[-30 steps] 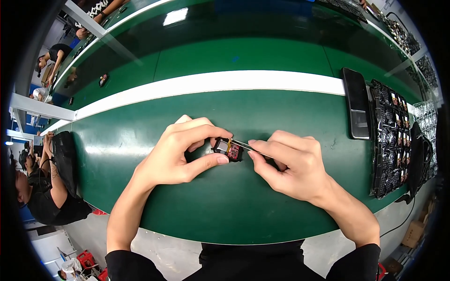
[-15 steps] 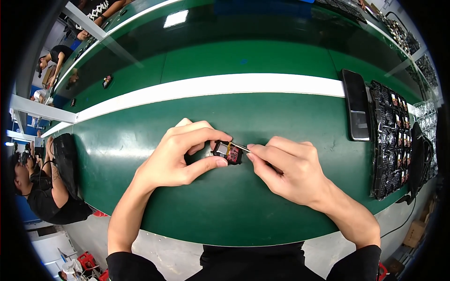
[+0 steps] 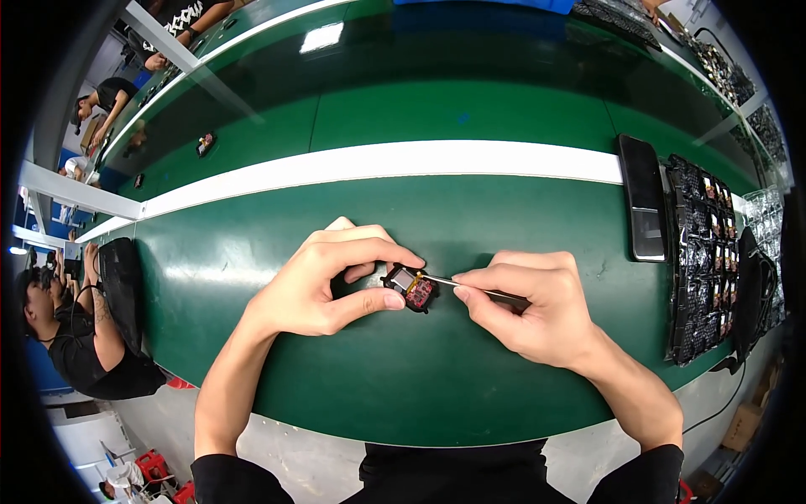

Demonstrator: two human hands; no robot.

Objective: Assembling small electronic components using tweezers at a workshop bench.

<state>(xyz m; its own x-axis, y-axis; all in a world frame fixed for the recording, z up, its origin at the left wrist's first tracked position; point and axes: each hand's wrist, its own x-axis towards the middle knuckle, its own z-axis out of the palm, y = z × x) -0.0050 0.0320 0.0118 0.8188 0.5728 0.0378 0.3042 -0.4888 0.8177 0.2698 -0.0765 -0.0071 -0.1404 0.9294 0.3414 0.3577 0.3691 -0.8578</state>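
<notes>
Between the thumb and index finger of my left hand (image 3: 323,281) is a small black device housing (image 3: 409,290). Its open face shows a grey rectangular part, a yellowish strip and a red circuit board. My right hand (image 3: 541,307) pinches slim tweezers (image 3: 495,294), dark along the body with a bright metal tip. That tip meets the housing's upper right edge, near the yellowish strip; whether it grips anything there is too small to tell. Both hands work low over the green table (image 3: 353,386).
A black phone (image 3: 642,197) lies right of my hands, beside a black tray (image 3: 701,260) of small parts. A white strip (image 3: 403,158) crosses the table beyond my hands. Another small device (image 3: 206,144) lies past it. At left, a person sits by a black bag (image 3: 120,290).
The device housing has turned clockwise a little in my left fingers. My right hand has shifted slightly right and down, showing more of the tweezers. The whole view has shifted slightly.
</notes>
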